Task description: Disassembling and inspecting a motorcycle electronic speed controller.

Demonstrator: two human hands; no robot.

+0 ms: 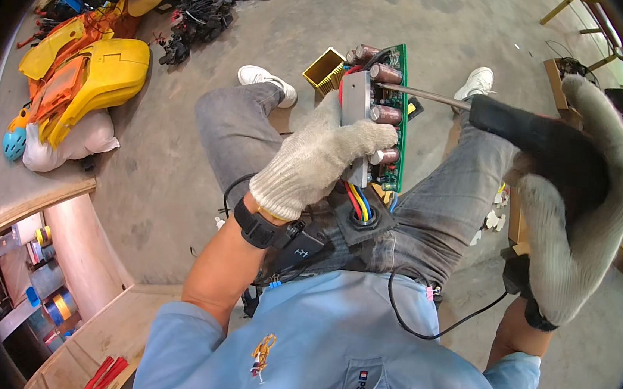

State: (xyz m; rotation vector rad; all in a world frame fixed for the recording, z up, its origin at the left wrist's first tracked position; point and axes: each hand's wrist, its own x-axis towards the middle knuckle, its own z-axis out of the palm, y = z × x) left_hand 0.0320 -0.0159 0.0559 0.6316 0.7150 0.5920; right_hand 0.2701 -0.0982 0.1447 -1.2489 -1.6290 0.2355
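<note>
My left hand (327, 147), in a pale knitted glove, grips a green circuit board (402, 121) by the flat silver metal plate (357, 98) along its side. Brown capacitors (385, 114) stand in a row on the board. From the right, my gloved right hand (588, 199) is wrapped round the black handle of a screwdriver (513, 122). Its metal shaft runs left across the board, with the tip at the metal plate between two capacitors. Yellow, red and blue wires (359, 201) come out of a black end plate (359, 225) below the board.
A gold finned metal housing (324, 69) sits just beyond my left hand. Yellow and orange plastic shells (105, 81) lie at the left, near a white bag (68, 148). A heap of black cabled parts (209, 12) is at the far left. Cardboard boxes (558, 87) stand at the right.
</note>
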